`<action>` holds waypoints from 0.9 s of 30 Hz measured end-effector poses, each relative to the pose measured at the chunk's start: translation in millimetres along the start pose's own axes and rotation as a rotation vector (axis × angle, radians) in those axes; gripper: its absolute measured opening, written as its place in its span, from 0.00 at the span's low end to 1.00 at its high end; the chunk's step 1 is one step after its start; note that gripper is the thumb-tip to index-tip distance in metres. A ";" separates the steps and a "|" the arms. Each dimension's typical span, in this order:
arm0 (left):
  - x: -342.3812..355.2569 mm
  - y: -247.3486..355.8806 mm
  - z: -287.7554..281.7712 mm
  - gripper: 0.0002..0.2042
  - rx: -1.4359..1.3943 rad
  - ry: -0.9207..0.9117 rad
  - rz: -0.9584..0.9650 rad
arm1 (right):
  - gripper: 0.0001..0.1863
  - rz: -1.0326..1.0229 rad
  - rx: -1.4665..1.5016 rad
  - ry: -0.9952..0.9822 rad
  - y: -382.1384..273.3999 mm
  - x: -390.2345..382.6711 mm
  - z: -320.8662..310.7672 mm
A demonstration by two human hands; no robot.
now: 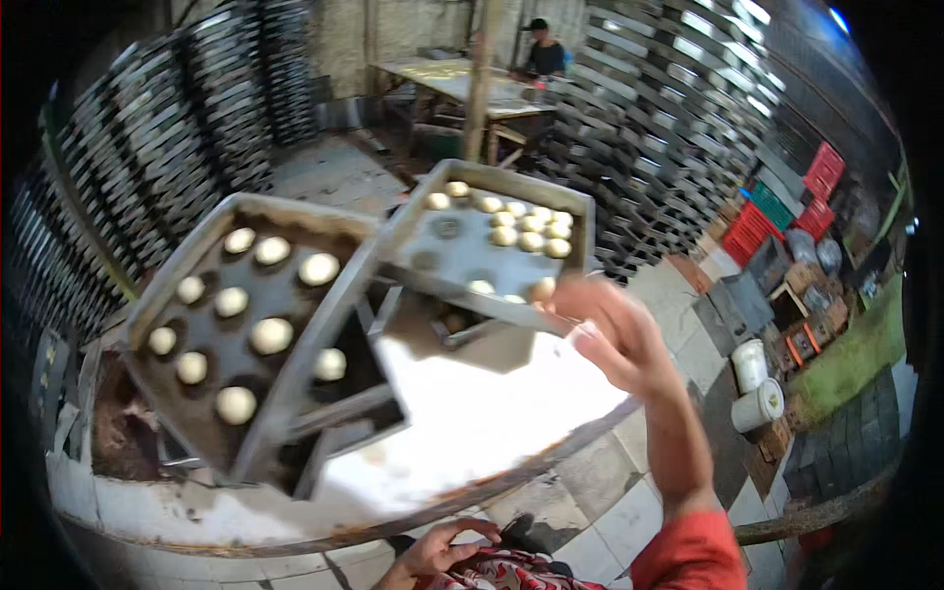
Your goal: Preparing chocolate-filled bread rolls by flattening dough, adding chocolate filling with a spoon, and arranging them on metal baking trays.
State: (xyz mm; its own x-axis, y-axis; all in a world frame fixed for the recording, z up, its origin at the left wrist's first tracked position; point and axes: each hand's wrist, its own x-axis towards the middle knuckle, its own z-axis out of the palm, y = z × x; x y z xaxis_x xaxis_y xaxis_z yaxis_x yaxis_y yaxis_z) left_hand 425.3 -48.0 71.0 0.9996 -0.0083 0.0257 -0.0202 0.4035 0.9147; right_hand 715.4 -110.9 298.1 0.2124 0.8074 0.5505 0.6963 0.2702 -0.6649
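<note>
A dark metal tray (167, 393) with spaced pale dough balls (269, 334) rests at left atop other trays (344, 418). Beside it, a lighter metal tray (413, 258) holds several dough balls (531, 240), clustered at its back right. My right hand (619, 334) is over that tray's front right corner, fingers bent and smeared by motion near a dough ball; whether they grip it I cannot tell. Low by my body, my left hand (442, 546) is open, fingers loosely bent and apart, holding nothing.
The trays lie on a white tiled counter (462, 403). Tall stacks of metal pans (157, 138) flank both sides. A person (543, 59) is at a table (438, 79) behind a wooden post (477, 123). Plastic crates (752, 233) and white buckets (757, 398) stand at right.
</note>
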 end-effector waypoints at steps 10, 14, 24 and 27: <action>304.4 -55.4 155.1 0.13 0.259 -0.193 -0.230 | 0.12 1.403 0.479 0.531 100.3 -454.6 -58.6; 384.5 -84.7 180.5 0.13 0.272 -0.119 -0.254 | 0.14 1.333 0.350 0.530 162.1 -422.3 -147.4; 593.6 -189.5 179.9 0.12 -0.084 0.128 -0.093 | 0.18 0.900 0.015 -0.090 454.9 -296.7 -342.6; 677.9 -140.8 183.8 0.10 -0.118 0.452 -0.258 | 0.23 1.061 -0.203 -0.309 519.5 -363.6 -406.0</action>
State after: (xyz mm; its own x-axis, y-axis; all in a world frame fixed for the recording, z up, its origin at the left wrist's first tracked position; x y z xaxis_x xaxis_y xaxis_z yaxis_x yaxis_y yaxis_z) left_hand 1102.6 -278.6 33.8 0.8805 0.2634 -0.3942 0.2034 0.5412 0.8159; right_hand 1278.3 -477.0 -42.6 0.6047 0.6809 -0.4132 0.3691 -0.6993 -0.6122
